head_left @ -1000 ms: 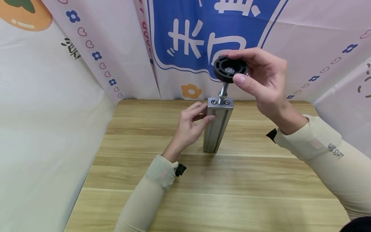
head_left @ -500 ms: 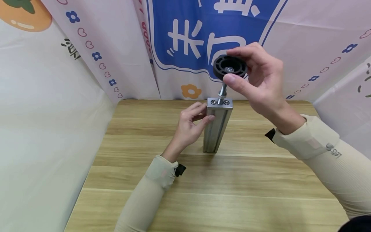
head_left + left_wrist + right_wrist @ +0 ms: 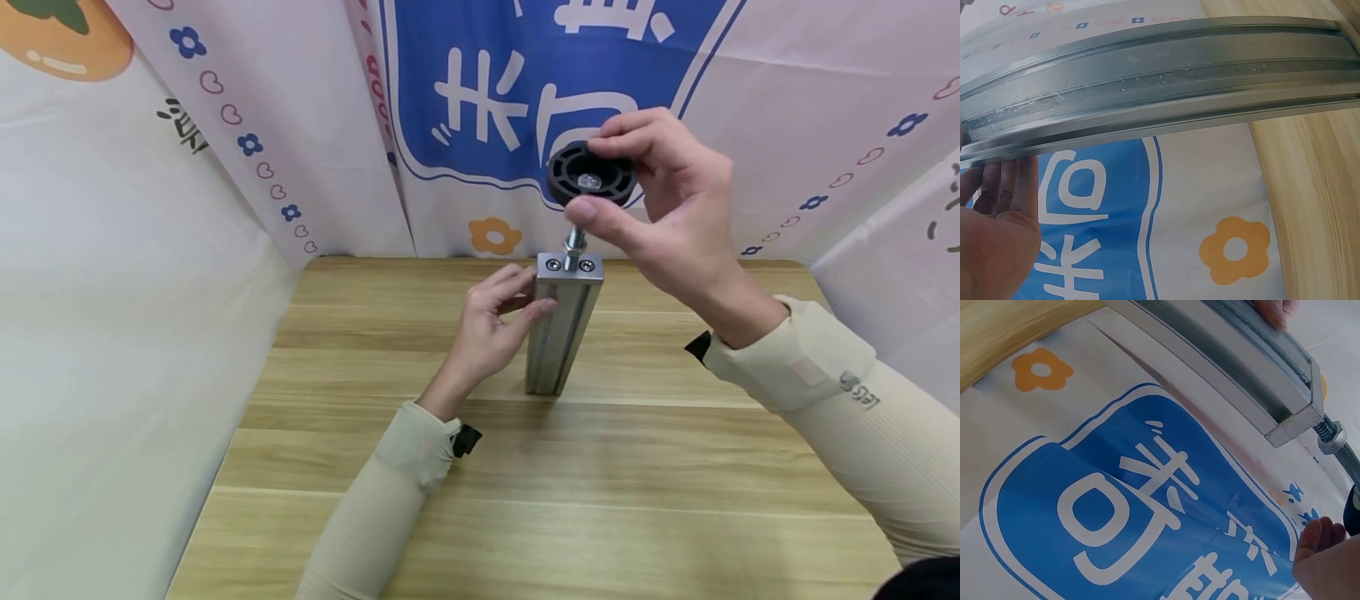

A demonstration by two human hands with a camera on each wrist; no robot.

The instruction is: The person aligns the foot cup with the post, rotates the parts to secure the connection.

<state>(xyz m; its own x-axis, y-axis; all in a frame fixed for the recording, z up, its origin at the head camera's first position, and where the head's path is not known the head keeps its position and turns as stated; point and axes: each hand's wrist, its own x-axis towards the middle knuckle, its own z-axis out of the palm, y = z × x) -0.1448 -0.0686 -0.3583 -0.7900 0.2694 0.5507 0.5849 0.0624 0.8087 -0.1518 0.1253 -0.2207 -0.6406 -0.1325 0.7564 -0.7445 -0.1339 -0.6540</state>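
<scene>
A silver aluminium profile (image 3: 557, 342) stands upright on the wooden table, with a metal end plate (image 3: 570, 273) held by two screws on top. My left hand (image 3: 487, 325) grips the profile near its upper end, thumb on the near side. From the plate rises a threaded rod (image 3: 576, 235), carrying a hex nut (image 3: 1333, 439) close to the plate. At the rod's top is a black round levelling foot (image 3: 557, 179), underside facing up. My right hand (image 3: 686, 196) pinches its rim between thumb and fingers. In the left wrist view, the grooved profile (image 3: 1147, 81) hides some left fingertips.
The wooden table (image 3: 600, 483) extends around the profile. Behind it hangs a printed cloth (image 3: 465, 200) with a blue sign and flower patterns. A white cloth (image 3: 135, 333) hangs along the left side, another (image 3: 900, 225) on the right.
My right thumb has slid leftward along the front of the levelling foot's rim, and the foot has shifted slightly left. My left hand and the profile stay in place.
</scene>
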